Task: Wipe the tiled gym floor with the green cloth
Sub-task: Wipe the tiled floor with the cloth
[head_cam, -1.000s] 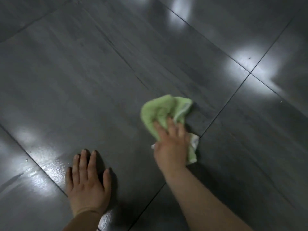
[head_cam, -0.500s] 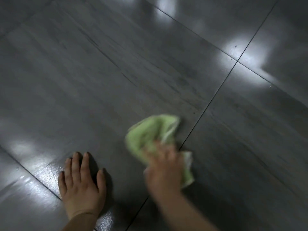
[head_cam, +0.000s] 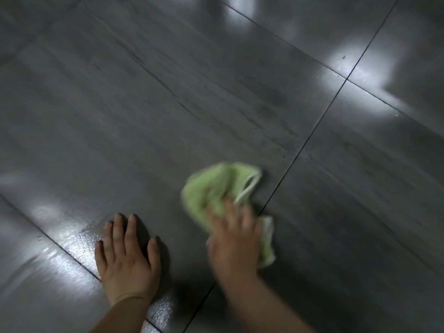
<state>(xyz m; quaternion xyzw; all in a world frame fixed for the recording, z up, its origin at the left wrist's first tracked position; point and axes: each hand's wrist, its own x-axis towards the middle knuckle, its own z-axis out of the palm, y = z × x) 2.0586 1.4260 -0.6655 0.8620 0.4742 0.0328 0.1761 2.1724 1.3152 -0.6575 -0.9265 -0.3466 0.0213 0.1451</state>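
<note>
Two bare hands noted in the head view. We find the left hand [head_cam: 127,263] flat, fingers straight and close together, palm on the glossy dark grey tiled floor [head_cam: 168,104] at lower left. The right hand [head_cam: 234,241], motion-blurred, presses extended fingers onto the crumpled light green cloth [head_cam: 216,186], lower centre, just left of a dark grout line [head_cam: 310,134].

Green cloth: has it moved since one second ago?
Yes. The green cloth slid toward the person, away from the grout crossing, nearer the planted left hand.
</note>
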